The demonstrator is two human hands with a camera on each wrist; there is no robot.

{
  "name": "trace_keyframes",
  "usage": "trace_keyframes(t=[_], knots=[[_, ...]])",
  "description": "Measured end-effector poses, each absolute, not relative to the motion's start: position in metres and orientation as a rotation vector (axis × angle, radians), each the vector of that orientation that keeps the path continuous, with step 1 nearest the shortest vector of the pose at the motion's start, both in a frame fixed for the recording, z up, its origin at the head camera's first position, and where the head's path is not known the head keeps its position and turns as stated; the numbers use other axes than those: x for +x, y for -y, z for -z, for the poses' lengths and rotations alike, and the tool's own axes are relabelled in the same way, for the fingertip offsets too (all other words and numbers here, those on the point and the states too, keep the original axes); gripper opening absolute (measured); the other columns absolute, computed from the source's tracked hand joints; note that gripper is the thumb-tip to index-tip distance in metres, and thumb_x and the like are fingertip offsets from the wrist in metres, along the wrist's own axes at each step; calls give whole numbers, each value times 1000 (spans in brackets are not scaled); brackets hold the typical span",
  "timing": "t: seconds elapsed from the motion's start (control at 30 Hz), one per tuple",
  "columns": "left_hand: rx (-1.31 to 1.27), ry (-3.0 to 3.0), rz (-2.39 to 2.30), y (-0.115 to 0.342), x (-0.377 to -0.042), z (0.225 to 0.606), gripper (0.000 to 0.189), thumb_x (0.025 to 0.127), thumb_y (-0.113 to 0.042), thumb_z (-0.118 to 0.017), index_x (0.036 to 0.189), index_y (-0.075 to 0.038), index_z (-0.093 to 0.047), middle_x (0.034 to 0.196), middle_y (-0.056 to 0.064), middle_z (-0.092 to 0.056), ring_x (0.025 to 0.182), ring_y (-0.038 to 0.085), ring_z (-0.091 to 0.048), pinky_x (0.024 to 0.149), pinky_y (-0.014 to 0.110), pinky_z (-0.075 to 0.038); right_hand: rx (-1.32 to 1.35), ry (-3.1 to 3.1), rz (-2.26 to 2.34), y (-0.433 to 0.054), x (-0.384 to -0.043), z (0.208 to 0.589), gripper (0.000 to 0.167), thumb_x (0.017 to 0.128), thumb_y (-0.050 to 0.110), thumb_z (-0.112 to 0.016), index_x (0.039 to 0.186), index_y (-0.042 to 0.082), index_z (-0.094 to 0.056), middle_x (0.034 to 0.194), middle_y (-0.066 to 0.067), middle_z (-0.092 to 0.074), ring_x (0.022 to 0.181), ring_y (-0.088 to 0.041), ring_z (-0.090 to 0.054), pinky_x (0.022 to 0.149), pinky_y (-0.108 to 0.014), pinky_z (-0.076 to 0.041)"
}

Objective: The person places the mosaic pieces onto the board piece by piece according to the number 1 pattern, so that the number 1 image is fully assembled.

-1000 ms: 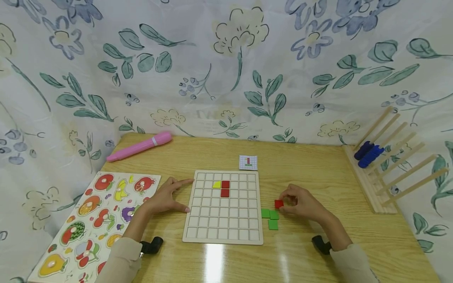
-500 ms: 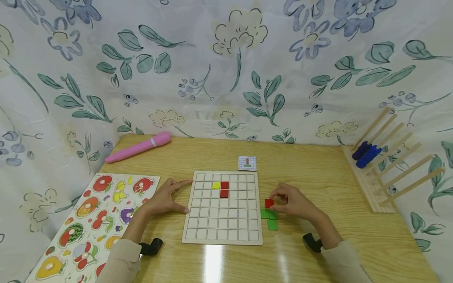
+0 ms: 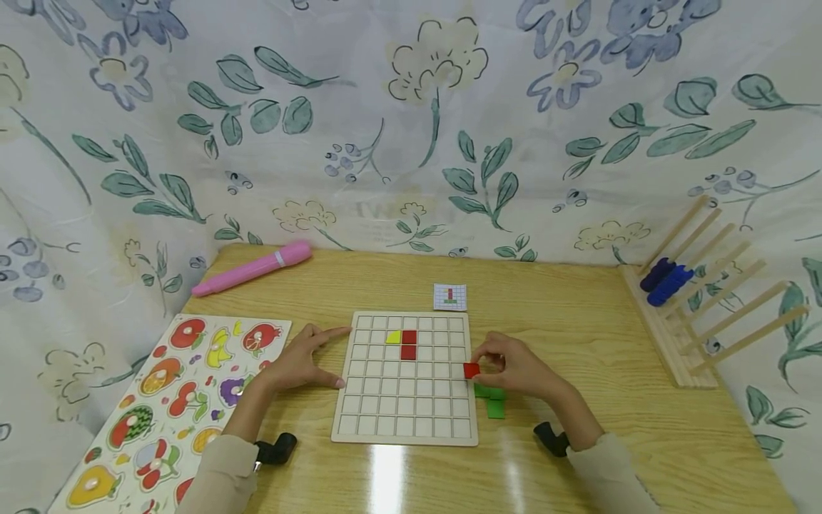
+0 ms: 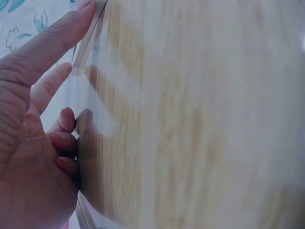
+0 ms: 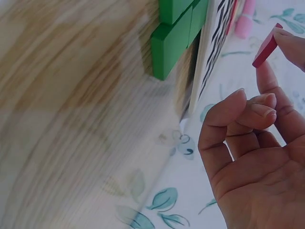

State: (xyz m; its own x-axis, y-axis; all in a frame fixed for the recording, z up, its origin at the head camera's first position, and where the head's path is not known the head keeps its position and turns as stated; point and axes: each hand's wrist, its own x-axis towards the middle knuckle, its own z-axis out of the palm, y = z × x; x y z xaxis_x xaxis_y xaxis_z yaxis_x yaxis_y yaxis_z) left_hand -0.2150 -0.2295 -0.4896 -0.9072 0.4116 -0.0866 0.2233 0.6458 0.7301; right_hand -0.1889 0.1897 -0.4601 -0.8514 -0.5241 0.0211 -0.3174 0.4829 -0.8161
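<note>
A red square tile point(image 3: 472, 370) is pinched between the thumb and index finger of my right hand point(image 3: 514, 365), over the right edge of the white grid board point(image 3: 379, 421). In the right wrist view the same red tile point(image 5: 267, 46) is seen edge-on, off the table. My left hand point(image 3: 298, 363) touches the board's left edge with thumb and index finger spread; in the left wrist view the other fingers curl by the tabletop. On the board lie a yellow quarter-round tile point(image 3: 394, 337) and two red tiles point(image 3: 409, 344). Several green square tiles point(image 3: 495, 408) lie beside the board, partly behind my right hand.
A small pattern card point(image 3: 450, 297) lies behind the board. To the left are a fruit puzzle board point(image 3: 160, 400) and a pink pen-shaped stick point(image 3: 250, 270). At right stands a wooden peg rack point(image 3: 681, 335) with blue pieces. A floral curtain point(image 3: 385, 143) closes off the back.
My right hand has moved left with the red tile, from beyond the green tiles to the board's right edge. The left hand has stayed at the board's left edge.
</note>
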Motion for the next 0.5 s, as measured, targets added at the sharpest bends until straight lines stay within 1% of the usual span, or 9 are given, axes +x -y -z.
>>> trace_keyframes(t=[0.33, 0.5], knots=[[494, -2620, -1110, 229, -215, 489, 98, 61, -39, -94, 147, -24, -50, 97, 8, -35, 88, 22, -35, 78, 39, -33, -749, -2491, 1308, -181, -191, 458, 19, 81, 12, -81, 97, 9, -72, 81, -9, -46, 72, -13, -41, 62, -22, -36], [480, -2617, -1110, 229, -215, 489, 98, 61, -40, -94, 148, -24, -50, 97, 8, -35, 89, 22, -35, 78, 39, -33, -766, -2467, 1306, -171, -193, 455, 16, 82, 11, -80, 96, 10, -72, 82, -13, -47, 70, -14, -42, 61, -22, -36]])
